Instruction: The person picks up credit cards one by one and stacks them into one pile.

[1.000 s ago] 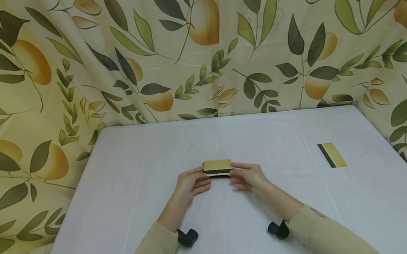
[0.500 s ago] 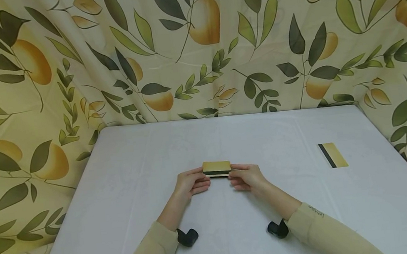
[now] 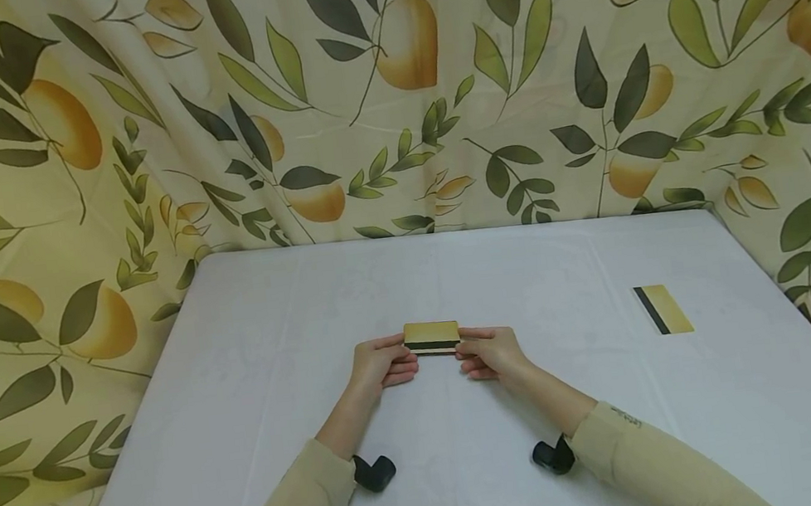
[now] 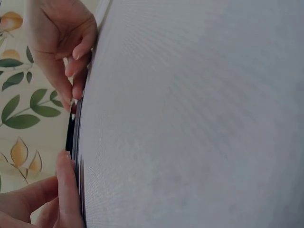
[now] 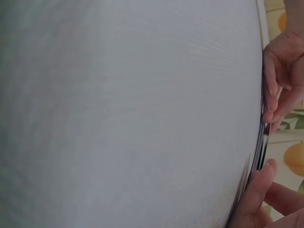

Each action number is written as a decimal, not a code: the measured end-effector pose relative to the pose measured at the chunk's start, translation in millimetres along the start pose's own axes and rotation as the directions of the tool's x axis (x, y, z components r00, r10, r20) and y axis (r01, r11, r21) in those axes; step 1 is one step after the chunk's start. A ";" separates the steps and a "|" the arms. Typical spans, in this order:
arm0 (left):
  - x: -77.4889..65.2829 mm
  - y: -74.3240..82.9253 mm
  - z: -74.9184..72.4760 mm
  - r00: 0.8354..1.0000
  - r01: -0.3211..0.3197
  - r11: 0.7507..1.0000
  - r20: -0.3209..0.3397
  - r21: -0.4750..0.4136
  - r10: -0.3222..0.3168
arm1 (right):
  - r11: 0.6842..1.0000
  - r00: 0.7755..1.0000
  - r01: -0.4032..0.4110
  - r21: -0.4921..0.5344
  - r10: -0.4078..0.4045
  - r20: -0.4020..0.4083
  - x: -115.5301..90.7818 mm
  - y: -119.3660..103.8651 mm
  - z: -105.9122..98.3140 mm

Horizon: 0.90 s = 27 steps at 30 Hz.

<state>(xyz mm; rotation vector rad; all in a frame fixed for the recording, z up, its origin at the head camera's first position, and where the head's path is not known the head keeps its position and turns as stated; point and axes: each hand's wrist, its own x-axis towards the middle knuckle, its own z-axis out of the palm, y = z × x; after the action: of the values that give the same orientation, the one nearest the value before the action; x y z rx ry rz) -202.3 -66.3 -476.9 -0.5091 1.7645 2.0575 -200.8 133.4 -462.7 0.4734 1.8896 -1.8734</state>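
A gold card with a black stripe (image 3: 431, 333) lies level over the white table, near its middle. A thin pale and dark edge shows beneath its near side. My left hand (image 3: 382, 362) pinches the card's left end between thumb and fingers. At the opposite end, my right hand (image 3: 493, 351) pinches it the same way. Both wrist views see the card nearly edge-on as a dark sliver (image 4: 70, 135) close over the tabletop, the fingertips at either end. Part of the card's ends is hidden under the thumbs.
Another gold card with a black stripe (image 3: 663, 309) lies flat on the right part of the white table (image 3: 270, 318). Behind the table hangs a curtain (image 3: 390, 121) printed with fruit and leaves. A black wrist camera (image 3: 376, 474) sits beside the left sleeve, another (image 3: 553, 456) beside the right.
The held card has shifted slightly left and toward me, and less of the edge beneath it shows. My right hand has come a little left with it. The card at right stays put.
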 end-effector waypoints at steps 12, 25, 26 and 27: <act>0.1 -2.1 3.3 0.998 -0.040 0.999 -0.038 0.013 0.040 | 1.000 0.999 0.020 -0.019 -0.020 -0.033 1.8 1.2 1.7; -1.9 -1.1 4.7 0.996 -0.074 0.995 -0.045 0.061 0.077 | 0.999 0.999 0.021 -0.048 -0.023 -0.048 2.5 2.3 1.4; -1.9 -1.0 4.6 0.996 -0.077 0.995 -0.044 0.064 0.080 | 0.998 0.998 0.026 -0.053 -0.028 -0.047 2.4 2.3 1.4; -1.8 -0.9 4.5 0.996 -0.082 0.995 -0.042 0.066 0.084 | 0.998 0.998 0.029 -0.055 -0.032 -0.050 2.3 2.3 1.4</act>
<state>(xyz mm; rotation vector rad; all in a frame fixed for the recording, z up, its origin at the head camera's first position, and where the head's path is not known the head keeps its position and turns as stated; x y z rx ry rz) -200.3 -61.9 -476.2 -0.4745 1.9011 2.0521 -201.5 131.9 -465.8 0.4822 1.9859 -1.8404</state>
